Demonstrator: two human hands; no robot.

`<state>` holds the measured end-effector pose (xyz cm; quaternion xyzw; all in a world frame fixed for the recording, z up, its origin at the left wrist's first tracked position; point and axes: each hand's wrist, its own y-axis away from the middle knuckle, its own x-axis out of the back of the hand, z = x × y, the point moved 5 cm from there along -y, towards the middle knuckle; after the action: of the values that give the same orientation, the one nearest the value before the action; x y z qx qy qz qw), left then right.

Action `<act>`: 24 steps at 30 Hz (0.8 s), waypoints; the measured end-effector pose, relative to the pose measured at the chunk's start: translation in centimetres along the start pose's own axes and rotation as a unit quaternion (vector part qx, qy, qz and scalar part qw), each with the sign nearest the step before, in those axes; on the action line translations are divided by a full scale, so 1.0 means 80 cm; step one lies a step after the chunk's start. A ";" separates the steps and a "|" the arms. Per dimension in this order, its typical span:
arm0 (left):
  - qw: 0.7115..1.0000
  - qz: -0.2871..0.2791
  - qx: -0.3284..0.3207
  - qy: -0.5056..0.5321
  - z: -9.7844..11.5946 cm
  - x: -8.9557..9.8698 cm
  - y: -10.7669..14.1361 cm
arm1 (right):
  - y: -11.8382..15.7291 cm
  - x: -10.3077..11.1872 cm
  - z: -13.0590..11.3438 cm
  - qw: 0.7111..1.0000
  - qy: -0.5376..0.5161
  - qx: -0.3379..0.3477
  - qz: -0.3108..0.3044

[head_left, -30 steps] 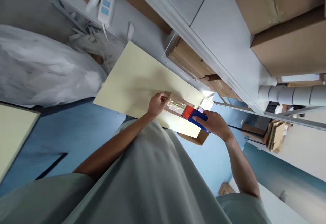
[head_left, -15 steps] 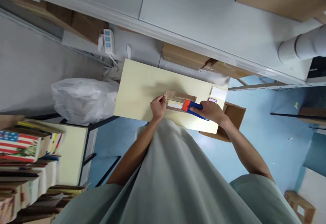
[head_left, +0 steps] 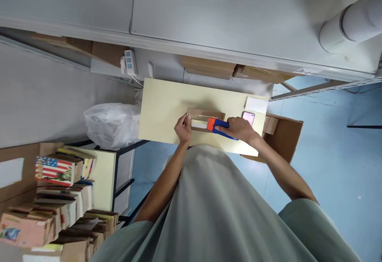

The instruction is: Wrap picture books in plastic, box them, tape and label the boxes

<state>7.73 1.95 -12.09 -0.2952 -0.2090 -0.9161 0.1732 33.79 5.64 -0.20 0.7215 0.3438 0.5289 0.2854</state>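
Cream Table (head_left: 161,111): Apparent Taping Step

Cardboard piece (head_left: 203,113) lies mid-table. Tape dispenser (head_left: 214,124), at its 4 o'clock, is gripped by the right hand (head_left: 240,129). Left hand (head_left: 183,130), at 9 o'clock: fingertips narrow, grip cannot be confirmed. Phone (head_left: 248,118): dispenser's 2 o'clock. Next move likely requires steadied cardboard, level dispenser.

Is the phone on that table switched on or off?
On: the phone lies face up beside the right hand, and its screen is lit in pale pink.
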 end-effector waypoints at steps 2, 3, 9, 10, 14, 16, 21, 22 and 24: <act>1.000 0.011 0.007 -0.002 -0.001 -0.002 0.002 | 0.001 0.000 0.001 1.000 -0.001 0.009 -0.003; 1.000 0.015 0.010 -0.002 -0.001 -0.003 0.003 | 0.002 0.000 0.001 1.000 0.002 0.013 -0.003; 1.000 -0.020 -0.014 0.012 0.010 -0.023 0.019 | 0.021 0.013 0.030 1.000 0.005 0.006 -0.017; 0.999 -0.030 -0.020 0.009 0.012 -0.029 0.023 | 0.027 0.015 0.038 1.000 0.000 0.003 -0.022; 0.997 -0.061 -0.043 0.011 0.020 -0.052 0.037 | 0.052 0.015 0.070 0.999 -0.033 -0.020 -0.039; 0.996 -0.064 -0.051 0.025 0.020 -0.057 0.039 | 0.061 0.011 0.078 0.998 -0.047 -0.029 -0.037; 0.996 -0.020 -0.074 0.054 0.005 -0.035 0.022 | 0.053 -0.013 0.062 0.998 -0.023 -0.035 -0.037; 0.995 -0.010 -0.078 0.054 0.001 -0.027 0.016 | 0.047 -0.018 0.054 0.999 -0.018 -0.028 -0.038; 0.995 0.003 -0.084 0.046 -0.009 -0.013 0.008 | 0.036 -0.025 0.038 0.999 -0.015 -0.009 -0.038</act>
<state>8.45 1.26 -13.09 -0.2668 -0.1224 -0.9424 0.1603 36.85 2.15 0.09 0.7132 0.3620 0.5098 0.3168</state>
